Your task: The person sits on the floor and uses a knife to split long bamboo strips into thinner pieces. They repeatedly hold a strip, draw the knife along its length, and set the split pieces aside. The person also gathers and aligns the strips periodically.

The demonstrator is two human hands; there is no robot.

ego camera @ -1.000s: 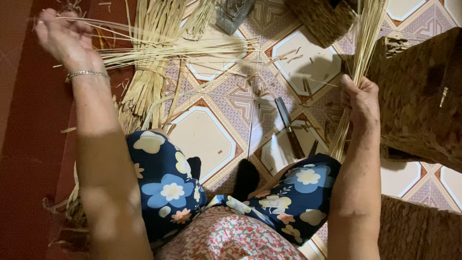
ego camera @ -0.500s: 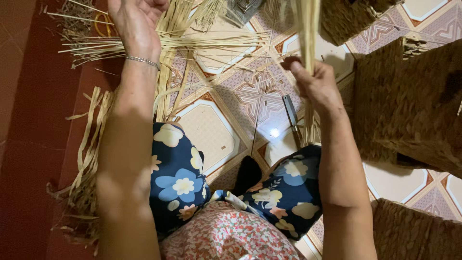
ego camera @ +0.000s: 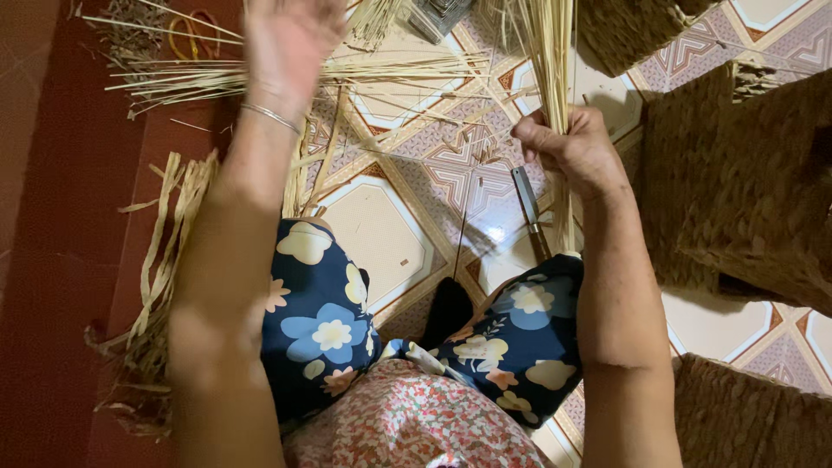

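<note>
My right hand (ego camera: 568,147) grips a bundle of pale straw stalks (ego camera: 550,52) that stands upright and runs out of the top of the view. My left hand (ego camera: 290,39) is raised, blurred, fingers spread, holding nothing; a thin metal bracelet circles its wrist. Under the left hand a loose sheaf of straw (ego camera: 286,78) lies across the patterned tile floor (ego camera: 381,234). A knife (ego camera: 529,208) with a dark handle lies on the tiles just below my right hand. My knees in dark blue flowered trousers fill the lower middle.
Woven brown baskets (ego camera: 745,182) stand at the right, another at the lower right (ego camera: 754,416) and one at the top (ego camera: 633,30). Flat straw strips (ego camera: 165,260) lie on the red floor at the left. A grey metal object (ego camera: 438,13) sits at the top edge.
My left hand has swung from the far left towards the middle and now hangs over the straw sheaf. My right hand moved left with its upright bundle, away from the baskets.
</note>
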